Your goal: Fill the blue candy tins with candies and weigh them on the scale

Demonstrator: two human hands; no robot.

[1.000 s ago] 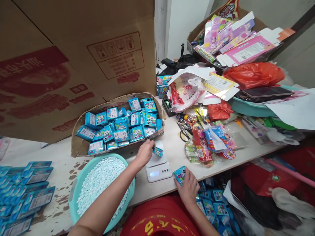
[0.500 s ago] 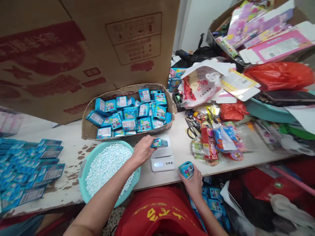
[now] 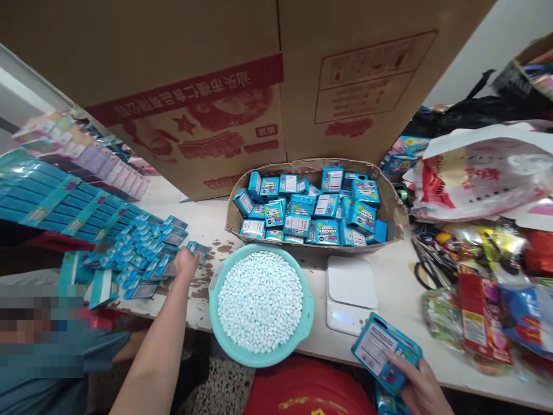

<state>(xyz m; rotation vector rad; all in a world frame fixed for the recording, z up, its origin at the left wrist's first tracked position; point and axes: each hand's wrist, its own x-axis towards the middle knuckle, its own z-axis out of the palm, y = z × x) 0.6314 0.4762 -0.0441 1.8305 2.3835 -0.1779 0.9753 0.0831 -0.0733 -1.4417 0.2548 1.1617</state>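
L hand (image 3: pixel 186 263) is closed on 1 small blue box (image 3: pixel 199 251), beside a blue-box pile (image 3: pixel 147 248) on the worktop (image 3: pixel 207 216); exact finger grip hidden. R hand (image 3: pixel 419 385) pinches 1 blue packet (image 3: pixel 380 353), fingers across its face; it hides the near R corner of the white scale (image 3: pixel 352 282). Green tub (image 3: pixel 308 311) of pale pellets (image 3: pixel 261 302) sits betw. the 2 hands, w/ a cardboard tray (image 3: pixel 395 212) of boxes just behind. Big carton (image 3: pixel 298 86) blocks the back. R side's crowded: scissors (image 3: pixel 427 268), snack packs (image 3: pixel 473 314), plastic bag (image 3: pixel 475 176). Far L: pink boxes (image 3: pixel 97 158), blue stack (image 3: pixel 64 199), co-worker (image 3: pixel 99 351) near the pile.
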